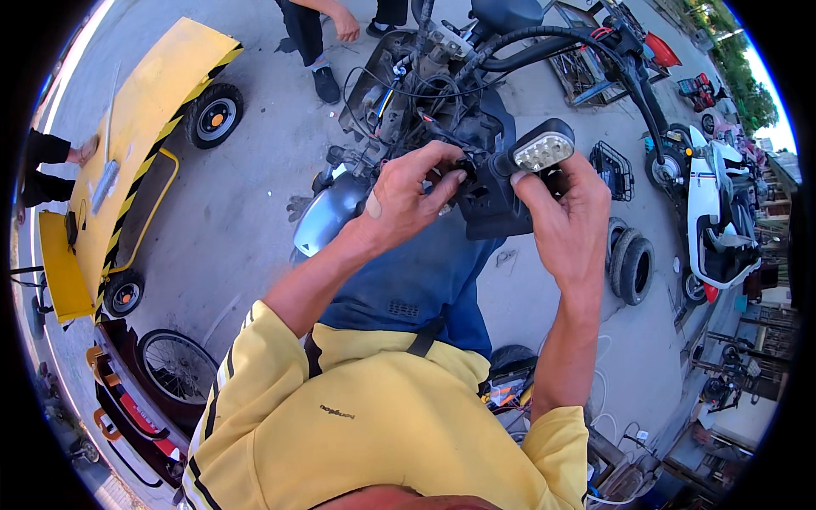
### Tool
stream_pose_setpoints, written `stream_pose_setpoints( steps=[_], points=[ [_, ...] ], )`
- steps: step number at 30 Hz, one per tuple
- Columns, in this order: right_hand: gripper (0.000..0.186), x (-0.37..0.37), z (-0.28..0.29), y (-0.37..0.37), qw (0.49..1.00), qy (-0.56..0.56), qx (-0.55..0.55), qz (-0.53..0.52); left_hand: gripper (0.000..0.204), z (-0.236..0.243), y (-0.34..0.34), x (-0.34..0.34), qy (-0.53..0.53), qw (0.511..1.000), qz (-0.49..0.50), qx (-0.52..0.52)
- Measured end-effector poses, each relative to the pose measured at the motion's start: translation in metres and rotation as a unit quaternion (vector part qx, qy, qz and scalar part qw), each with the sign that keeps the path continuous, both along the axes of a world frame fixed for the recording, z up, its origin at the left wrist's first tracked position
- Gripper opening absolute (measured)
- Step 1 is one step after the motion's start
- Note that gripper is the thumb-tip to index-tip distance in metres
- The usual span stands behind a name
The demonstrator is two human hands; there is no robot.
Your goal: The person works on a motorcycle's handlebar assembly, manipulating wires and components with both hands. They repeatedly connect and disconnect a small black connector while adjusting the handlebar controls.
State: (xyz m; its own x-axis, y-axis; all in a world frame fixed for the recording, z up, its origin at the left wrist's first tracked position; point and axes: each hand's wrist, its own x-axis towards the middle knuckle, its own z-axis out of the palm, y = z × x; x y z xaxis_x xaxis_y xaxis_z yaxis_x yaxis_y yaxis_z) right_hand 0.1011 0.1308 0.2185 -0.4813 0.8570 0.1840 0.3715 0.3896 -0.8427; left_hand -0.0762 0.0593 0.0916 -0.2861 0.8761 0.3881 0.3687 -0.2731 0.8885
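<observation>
On the open paved yard, in front of a half-stripped scooter [425, 89], someone in a yellow shirt [382, 429] works with both bare hands at a black plastic housing [497, 208]. It sits just above the lap of the blue trousers [399, 289], below the scooter's handlebar [544, 36] and loose cables. A clear-lensed LED lamp [544, 153] shows at the housing's upper right corner; whether the two are joined I can't tell from here.

The left hand [399, 200] has thumb and forefinger pinched on a small black fitting [466, 164] at the housing's left edge; its exact shape is lost between the fingertips. The right hand [568, 212] grasps the lamp, thumb against its lower rim and fingers curled behind, mostly out of my sight. Beside the left forearm is a glossy pale-blue shell [334, 217].

To my eye this is the fiddly stage, working the small fitting at the housing while the other hand steadies the lamp; whether it is going on or coming off, I can't say. The next move seems to call for a firm right hand and a fine, straight push or pull from the left, with the dangling cables clear of the edges. Past the scooter's front, another person's hand [345, 25] hangs down, touching none of this.
</observation>
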Motion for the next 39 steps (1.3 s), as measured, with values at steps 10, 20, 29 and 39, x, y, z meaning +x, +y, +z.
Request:
stream_pose_setpoints(
  steps=[10,20,29,39],
  points=[
    [0.044,-0.076,0.074,0.047,0.972,-0.201,0.122,0.023,0.038,0.019,0.026,-0.006,-0.317,0.944,-0.050,0.070],
    [0.081,-0.117,0.076,0.080,0.978,-0.164,-0.016,0.129,0.030,0.031,0.065,-0.015,-0.458,0.881,0.016,0.116],
    [0.071,-0.093,0.049,0.094,0.976,-0.078,-0.049,0.200,0.033,0.052,0.086,-0.006,-0.480,0.861,0.040,0.160],
    [0.077,-0.099,0.076,0.096,0.971,-0.167,0.057,0.164,0.025,0.048,0.090,-0.007,-0.521,0.839,-0.042,0.154]
  ],
)
